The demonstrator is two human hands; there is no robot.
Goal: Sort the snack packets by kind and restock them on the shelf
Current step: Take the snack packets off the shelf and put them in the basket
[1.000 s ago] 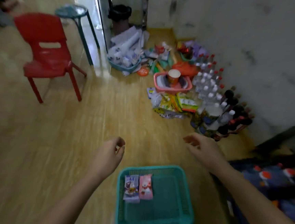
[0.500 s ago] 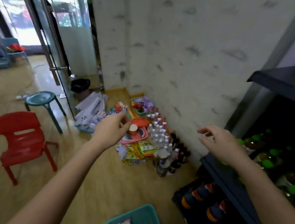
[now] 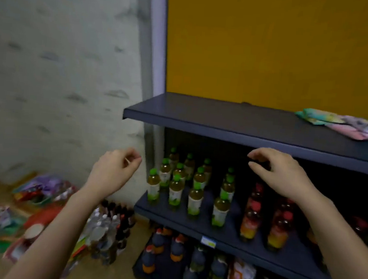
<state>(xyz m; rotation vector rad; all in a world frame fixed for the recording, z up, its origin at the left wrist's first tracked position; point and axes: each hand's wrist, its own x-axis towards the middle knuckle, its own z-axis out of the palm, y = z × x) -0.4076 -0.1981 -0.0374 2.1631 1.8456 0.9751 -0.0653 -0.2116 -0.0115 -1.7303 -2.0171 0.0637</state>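
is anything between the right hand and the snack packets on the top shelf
Nothing visible blocks it. The right hand hangs empty in front of the top shelf edge; the packets lie up and to its right, with bare shelf between.

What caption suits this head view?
Both empty hands, left and right, raised before drink shelves; snack packets lie above.

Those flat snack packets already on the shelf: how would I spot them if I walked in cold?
Find the dark shelf unit against the orange back panel. On its top board, far right, lie the snack packets in pastel green, pink and purple. They lie flat, while everything on the boards below is upright bottles.
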